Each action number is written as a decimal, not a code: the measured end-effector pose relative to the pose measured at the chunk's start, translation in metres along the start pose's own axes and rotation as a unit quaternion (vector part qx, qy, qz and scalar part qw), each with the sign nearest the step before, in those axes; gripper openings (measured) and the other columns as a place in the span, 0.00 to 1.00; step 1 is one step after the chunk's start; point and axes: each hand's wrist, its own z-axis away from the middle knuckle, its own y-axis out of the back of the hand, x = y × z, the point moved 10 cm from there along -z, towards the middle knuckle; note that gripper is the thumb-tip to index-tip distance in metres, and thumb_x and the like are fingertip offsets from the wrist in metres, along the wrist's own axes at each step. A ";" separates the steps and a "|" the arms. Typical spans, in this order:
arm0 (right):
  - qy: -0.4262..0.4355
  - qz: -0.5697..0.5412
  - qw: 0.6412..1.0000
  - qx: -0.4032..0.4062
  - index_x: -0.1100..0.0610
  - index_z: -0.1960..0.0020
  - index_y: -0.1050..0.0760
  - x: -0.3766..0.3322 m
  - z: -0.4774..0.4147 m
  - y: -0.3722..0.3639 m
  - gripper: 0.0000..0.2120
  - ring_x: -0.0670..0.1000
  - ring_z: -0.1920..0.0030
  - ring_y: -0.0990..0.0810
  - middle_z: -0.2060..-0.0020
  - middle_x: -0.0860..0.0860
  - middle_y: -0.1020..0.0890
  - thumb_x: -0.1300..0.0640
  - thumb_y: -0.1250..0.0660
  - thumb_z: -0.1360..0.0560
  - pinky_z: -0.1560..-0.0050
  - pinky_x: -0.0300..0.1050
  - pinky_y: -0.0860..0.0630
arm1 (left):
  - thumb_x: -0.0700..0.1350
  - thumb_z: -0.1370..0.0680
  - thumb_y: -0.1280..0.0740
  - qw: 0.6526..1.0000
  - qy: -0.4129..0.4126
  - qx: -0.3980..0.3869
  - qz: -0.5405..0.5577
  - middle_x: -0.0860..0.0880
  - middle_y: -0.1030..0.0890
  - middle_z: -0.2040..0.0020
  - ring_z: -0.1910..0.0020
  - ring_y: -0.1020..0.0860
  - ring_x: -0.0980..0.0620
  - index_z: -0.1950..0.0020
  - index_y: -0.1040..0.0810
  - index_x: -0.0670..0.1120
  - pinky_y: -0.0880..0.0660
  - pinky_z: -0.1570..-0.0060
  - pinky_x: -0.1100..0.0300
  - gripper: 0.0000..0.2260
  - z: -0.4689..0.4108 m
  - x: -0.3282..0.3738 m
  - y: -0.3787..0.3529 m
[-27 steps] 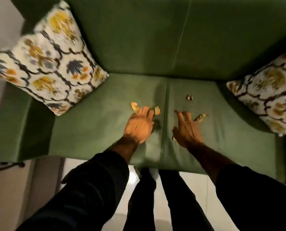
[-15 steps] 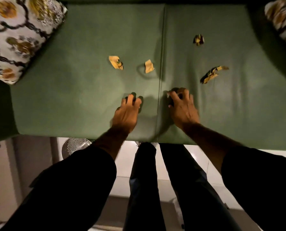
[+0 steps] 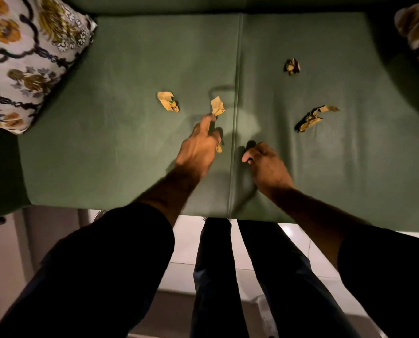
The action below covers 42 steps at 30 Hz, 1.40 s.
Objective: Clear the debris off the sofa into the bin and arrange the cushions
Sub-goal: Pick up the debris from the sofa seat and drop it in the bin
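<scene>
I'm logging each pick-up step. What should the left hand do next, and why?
Probably pinch the crumpled scrap just beyond its fingertip and lift it. The left hand reaches toward it with a finger extended, already holding a small piece. Three more scraps lie on the sofa seat.

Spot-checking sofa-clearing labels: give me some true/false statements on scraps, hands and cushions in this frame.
1. Several paper scraps lie loose on the sofa seat. True.
2. The left hand reaches toward the scrap by the seam. True.
3. The right hand is lifting the long twisted scrap. False: that scrap lies apart from it, untouched.
4. The patterned cushion lies flat mid-seat. False: it sits at the left end.
</scene>
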 end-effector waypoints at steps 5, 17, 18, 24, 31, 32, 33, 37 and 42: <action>0.011 0.009 1.000 -0.002 0.55 0.45 0.20 -0.001 -0.001 0.001 0.11 0.58 0.42 0.23 0.42 0.55 0.23 0.66 0.37 0.22 0.45 0.44 0.29 | 0.36 0.23 0.35 0.996 0.020 -0.074 -0.042 0.48 0.37 0.21 0.31 0.29 0.40 0.40 0.20 0.44 0.27 0.36 0.43 0.13 -0.045 -0.007 0.005; -0.020 0.001 0.996 0.084 0.55 0.48 0.18 -0.005 0.009 -0.006 0.12 0.59 0.46 0.21 0.44 0.56 0.22 0.66 0.38 0.22 0.46 0.49 0.22 | 0.39 0.23 0.36 0.995 0.058 -0.027 0.077 0.41 0.18 0.42 0.42 0.22 0.40 0.46 0.21 0.43 0.25 0.43 0.50 0.08 -0.043 -0.029 0.002; -0.025 -0.005 0.995 0.099 0.56 0.49 0.18 -0.007 0.011 -0.007 0.12 0.60 0.47 0.21 0.46 0.57 0.22 0.66 0.38 0.23 0.47 0.50 0.22 | 0.40 0.21 0.38 0.992 0.067 -0.010 0.104 0.41 0.17 0.43 0.42 0.21 0.40 0.46 0.20 0.42 0.25 0.43 0.49 0.09 -0.032 -0.031 0.000; 0.020 -0.017 0.996 0.083 0.58 0.54 0.17 -0.075 0.035 -0.066 0.10 0.62 0.51 0.19 0.52 0.59 0.20 0.68 0.35 0.26 0.48 0.49 0.24 | 0.46 0.16 0.38 0.983 0.114 0.085 0.119 0.41 0.18 0.44 0.45 0.21 0.40 0.47 0.18 0.43 0.28 0.49 0.50 0.10 0.117 -0.094 -0.028; 0.191 0.010 0.978 -0.080 0.63 0.54 0.17 -0.224 0.070 -0.212 0.08 0.63 0.49 0.18 0.51 0.61 0.18 0.69 0.35 0.26 0.48 0.54 0.22 | 0.42 0.20 0.35 0.923 0.323 0.109 0.179 0.48 0.19 0.43 0.43 0.21 0.44 0.46 0.17 0.48 0.24 0.53 0.54 0.08 0.291 -0.256 -0.080; 0.209 0.010 0.973 -0.093 0.62 0.55 0.17 -0.243 0.076 -0.233 0.08 0.62 0.49 0.18 0.52 0.60 0.18 0.70 0.34 0.26 0.49 0.52 0.22 | 0.42 0.19 0.36 0.905 0.354 0.129 0.197 0.49 0.18 0.47 0.46 0.20 0.43 0.50 0.18 0.48 0.25 0.56 0.57 0.07 0.310 -0.278 -0.081; 0.220 0.013 0.969 -0.108 0.61 0.54 0.17 -0.258 0.080 -0.251 0.08 0.60 0.49 0.18 0.51 0.59 0.18 0.69 0.34 0.26 0.49 0.51 0.23 | 0.42 0.19 0.36 0.888 0.384 0.152 0.204 0.51 0.17 0.51 0.49 0.19 0.44 0.51 0.20 0.50 0.28 0.59 0.61 0.06 0.326 -0.297 -0.081; 0.225 0.040 0.960 -0.160 0.56 0.51 0.18 -0.300 0.085 -0.324 0.09 0.57 0.44 0.20 0.46 0.53 0.19 0.63 0.37 0.23 0.47 0.53 0.22 | 0.44 0.18 0.40 0.882 0.425 0.115 0.167 0.50 0.19 0.37 0.42 0.20 0.41 0.41 0.19 0.50 0.32 0.57 0.56 0.11 0.350 -0.354 -0.099; 0.205 0.058 0.963 -0.164 0.54 0.42 0.20 -0.317 0.070 -0.371 0.12 0.59 0.41 0.20 0.39 0.52 0.21 0.59 0.38 0.21 0.46 0.51 0.23 | 0.39 0.18 0.41 0.883 0.431 0.090 0.162 0.49 0.28 0.26 0.42 0.19 0.39 0.34 0.21 0.50 0.24 0.51 0.48 0.16 0.346 -0.387 -0.109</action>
